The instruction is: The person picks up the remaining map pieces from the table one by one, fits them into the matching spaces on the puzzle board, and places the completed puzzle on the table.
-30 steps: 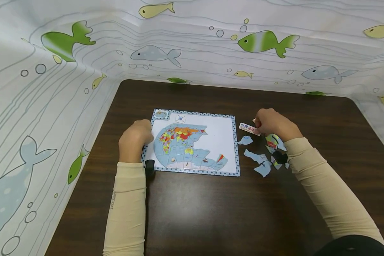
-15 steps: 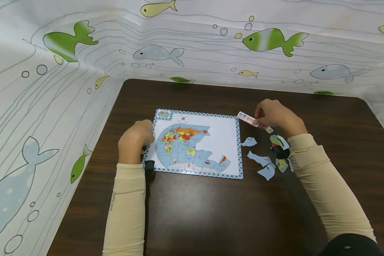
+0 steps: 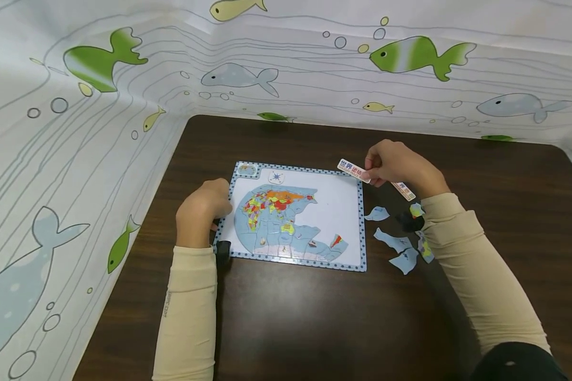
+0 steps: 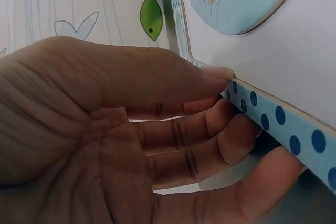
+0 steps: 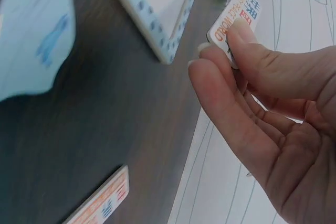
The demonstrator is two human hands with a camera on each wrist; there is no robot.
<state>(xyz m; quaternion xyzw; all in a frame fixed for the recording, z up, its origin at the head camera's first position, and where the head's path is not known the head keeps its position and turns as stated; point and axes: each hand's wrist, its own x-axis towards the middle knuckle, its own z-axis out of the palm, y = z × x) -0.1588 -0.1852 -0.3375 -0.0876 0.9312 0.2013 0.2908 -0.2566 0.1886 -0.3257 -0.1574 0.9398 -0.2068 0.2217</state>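
A puzzle board (image 3: 337, 211) with a dotted blue border lies on the table, partly filled with a world map of pieces (image 3: 267, 227). My left hand (image 3: 204, 209) grips its left edge; in the left wrist view the thumb (image 4: 173, 77) lies on top and the fingers curl against the side and underneath. Between thumb and fingers, my right hand (image 3: 395, 164) pinches a white label piece (image 3: 350, 169) printed with blue and red characters. That label overlaps the board's top right corner in the head view. Another label piece (image 3: 404, 191) lies on the table below the right hand.
Loose blue map pieces (image 3: 404, 261) lie to the right of the board, with greenish ones (image 3: 426, 248) partly hidden by the right sleeve (image 3: 462, 248). A white sheet with fish drawings (image 3: 314, 74) stands behind and left of the dark table (image 3: 286, 312).
My right hand has lifted the label piece off the table and carried it up and left to the board's top right corner. The second label has come into view. My left hand keeps its place.
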